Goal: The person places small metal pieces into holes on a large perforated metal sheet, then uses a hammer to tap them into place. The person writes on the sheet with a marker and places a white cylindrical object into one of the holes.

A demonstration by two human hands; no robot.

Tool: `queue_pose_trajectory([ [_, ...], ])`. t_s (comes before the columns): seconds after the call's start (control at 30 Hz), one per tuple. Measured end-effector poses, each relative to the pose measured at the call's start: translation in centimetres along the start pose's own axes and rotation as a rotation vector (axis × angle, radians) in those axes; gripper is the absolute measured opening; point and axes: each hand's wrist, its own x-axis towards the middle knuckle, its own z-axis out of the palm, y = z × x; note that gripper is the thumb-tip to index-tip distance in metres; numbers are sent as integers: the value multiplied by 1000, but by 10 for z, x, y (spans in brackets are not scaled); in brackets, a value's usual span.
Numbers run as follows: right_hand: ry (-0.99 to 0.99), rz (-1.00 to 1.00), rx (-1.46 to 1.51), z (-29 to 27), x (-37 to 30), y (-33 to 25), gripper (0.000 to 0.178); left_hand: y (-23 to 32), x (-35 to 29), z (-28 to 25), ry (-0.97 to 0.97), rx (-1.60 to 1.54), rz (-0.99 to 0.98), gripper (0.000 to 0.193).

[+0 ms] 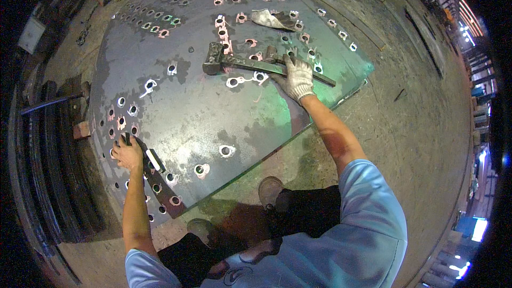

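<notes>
My right hand (298, 78), in a white knitted glove, is closed over the handle of a hammer (250, 64) on the large dark steel plate (186, 112). The hammer's blocky head lies to the left, and its handle end sticks out to the right of the glove. Beside the glove's fingertips stands a short dark metal cylinder (271, 54). At the plate's left side, my bare left hand (128, 153) has its fingers bent around a short dark piece (127, 138), partly hidden. Close to that hand lies a black block with a white face (154, 160).
Holes ringed with white or pink marks dot the plate. A loose glove (269, 20) lies farther back. Past the right edge is a long metal bar (341, 13). Dark stacked steel lengths (53, 165) and another hammer (58, 102) are at left. My shoes (271, 191) stand at the near edge.
</notes>
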Motion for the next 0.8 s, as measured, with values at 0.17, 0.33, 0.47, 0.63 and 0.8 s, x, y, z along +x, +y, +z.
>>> queue_pose_trajectory([
  [0.17, 4, -1, 8, 0, 0, 1, 85, 0, 0, 0, -8, -7, 10, 54],
  [0.33, 48, -36, -9, 7, 1, 6, 87, 2, -1, 3, 17, -11, 5, 54],
  [0.47, 22, -22, -26, 8, 2, 2, 88, -2, 1, 2, 15, -8, 4, 56],
  [0.63, 48, -36, -40, 14, 1, 4, 86, -3, 3, 1, 4, -14, 4, 57],
  [0.8, 46, -30, -24, 8, 0, -1, 82, 0, -3, -6, -4, -58, 20, 56],
])
